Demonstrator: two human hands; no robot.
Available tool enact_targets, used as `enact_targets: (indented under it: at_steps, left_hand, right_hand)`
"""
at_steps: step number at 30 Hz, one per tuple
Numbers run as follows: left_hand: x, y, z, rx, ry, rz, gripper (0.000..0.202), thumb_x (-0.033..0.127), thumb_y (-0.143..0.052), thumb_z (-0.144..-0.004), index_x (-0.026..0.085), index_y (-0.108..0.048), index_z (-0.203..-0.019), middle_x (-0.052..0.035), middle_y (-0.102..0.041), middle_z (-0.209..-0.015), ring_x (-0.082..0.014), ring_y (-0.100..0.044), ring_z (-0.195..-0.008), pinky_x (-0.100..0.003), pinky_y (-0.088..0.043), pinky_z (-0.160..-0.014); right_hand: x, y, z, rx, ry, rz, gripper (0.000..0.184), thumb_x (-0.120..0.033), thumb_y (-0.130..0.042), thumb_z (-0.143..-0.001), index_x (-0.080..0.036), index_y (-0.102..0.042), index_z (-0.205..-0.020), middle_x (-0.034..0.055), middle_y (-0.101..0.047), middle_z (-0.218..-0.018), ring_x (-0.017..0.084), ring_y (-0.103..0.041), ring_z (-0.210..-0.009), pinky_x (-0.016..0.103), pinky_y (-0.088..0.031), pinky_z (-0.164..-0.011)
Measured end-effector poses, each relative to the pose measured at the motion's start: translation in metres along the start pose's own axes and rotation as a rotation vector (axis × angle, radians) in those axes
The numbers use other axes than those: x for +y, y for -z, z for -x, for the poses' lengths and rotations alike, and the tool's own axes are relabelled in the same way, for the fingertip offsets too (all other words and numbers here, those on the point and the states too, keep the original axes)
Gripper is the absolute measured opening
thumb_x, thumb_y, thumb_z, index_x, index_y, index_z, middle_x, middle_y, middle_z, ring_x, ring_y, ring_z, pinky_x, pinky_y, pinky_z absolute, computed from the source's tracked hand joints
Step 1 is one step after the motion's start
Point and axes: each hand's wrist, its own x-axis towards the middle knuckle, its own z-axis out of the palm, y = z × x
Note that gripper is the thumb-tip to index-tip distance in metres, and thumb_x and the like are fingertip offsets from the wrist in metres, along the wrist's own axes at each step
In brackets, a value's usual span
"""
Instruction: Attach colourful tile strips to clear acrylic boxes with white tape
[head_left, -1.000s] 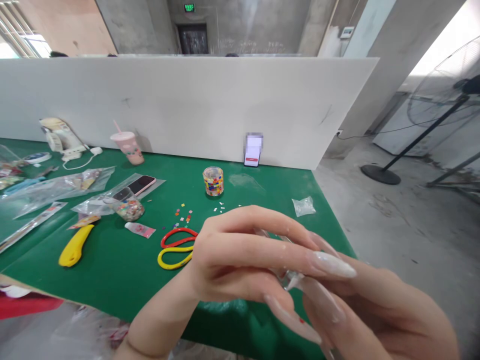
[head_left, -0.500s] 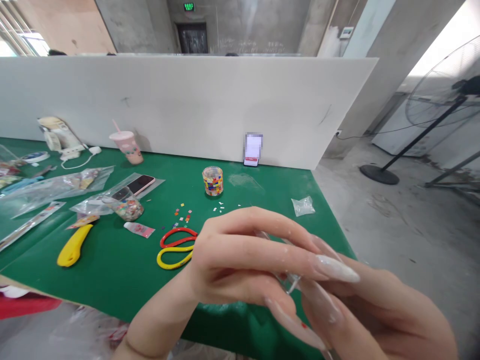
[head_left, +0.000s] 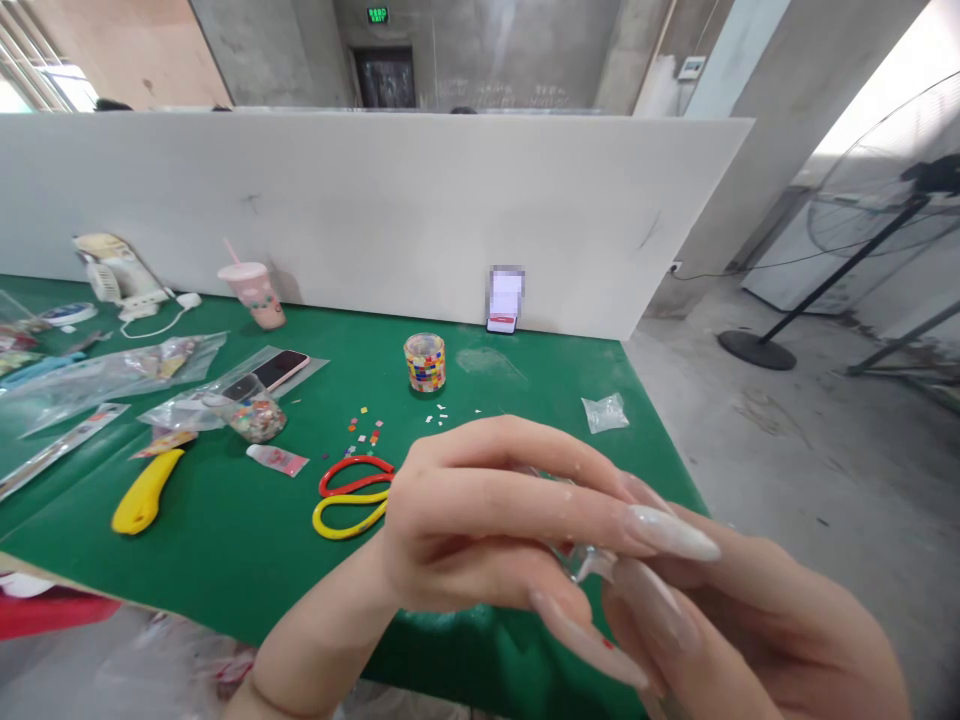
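My left hand [head_left: 495, 525] and my right hand [head_left: 750, 620] meet close to the camera, above the near right corner of the green table [head_left: 225, 530]. The fingers of both close around a small clear piece [head_left: 585, 562] held between them; most of it is hidden by the fingers and long nails. Behind the hands on the table lie red and yellow scissors [head_left: 349, 493], loose small coloured tiles [head_left: 365, 428] and a glass cup covered in coloured mosaic tiles [head_left: 424, 362].
A small clear bag [head_left: 604, 412] lies near the table's right edge. To the left are a yellow utility knife [head_left: 140, 497], a jar of tiles [head_left: 255, 412], a phone in plastic [head_left: 277, 368], a pink cup [head_left: 253, 294]. Another phone [head_left: 505, 300] leans on the white partition. A floor fan stands at right.
Hardly anything differs: both hands stay together around the clear piece, with only slight finger shifts. The view has drifted a little.
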Motion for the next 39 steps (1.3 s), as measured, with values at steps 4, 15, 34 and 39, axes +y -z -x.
enact_targets:
  at_steps: [4,15,34,39]
  left_hand:
    - [0.001,-0.001,-0.001,-0.01,-0.001,0.011,0.041,0.044,-0.045,-0.113,0.017,-0.076,-0.113,-0.008,-0.079,-0.118,-0.0123,-0.082,-0.082,-0.018,-0.069,-0.08]
    - [0.001,-0.007,0.001,0.02,0.049,0.064,0.034,0.039,-0.051,-0.109,0.018,-0.078,-0.115,-0.0082,-0.081,-0.118,-0.0148,-0.084,-0.093,-0.018,-0.07,-0.085]
    - [0.004,-0.035,-0.008,0.32,0.34,0.318,0.03,0.042,-0.068,-0.107,0.021,-0.086,-0.094,-0.0033,-0.086,-0.085,-0.015,-0.078,-0.063,-0.022,-0.066,-0.056]
    - [0.001,-0.031,-0.014,0.387,0.416,0.384,0.034,0.045,-0.068,-0.107,0.022,-0.084,-0.087,0.0046,-0.071,-0.055,-0.005,-0.053,-0.035,-0.014,-0.037,-0.03]
  right_hand:
    - [0.003,0.007,-0.007,-0.116,-0.016,-0.042,0.044,-0.072,-0.064,-0.097,-0.033,-0.084,-0.088,-0.0038,-0.046,-0.048,0.011,-0.034,-0.038,0.023,-0.029,-0.031]
    - [-0.002,0.008,-0.012,-0.093,-0.192,-0.047,0.051,-0.067,-0.076,-0.09,-0.025,-0.063,-0.063,-0.0011,-0.05,-0.057,0.014,-0.043,-0.051,0.026,-0.038,-0.042]
    - [0.005,0.002,-0.022,-0.001,-0.138,-0.078,0.036,-0.05,-0.075,-0.097,-0.023,-0.071,-0.072,-0.0038,-0.05,-0.06,0.008,-0.04,-0.047,0.018,-0.034,-0.039]
    - [0.002,-0.004,-0.021,-0.058,-0.241,-0.171,0.049,-0.064,-0.057,-0.105,-0.025,-0.077,-0.083,-0.0052,-0.044,-0.049,0.008,-0.041,-0.04,0.019,-0.031,-0.036]
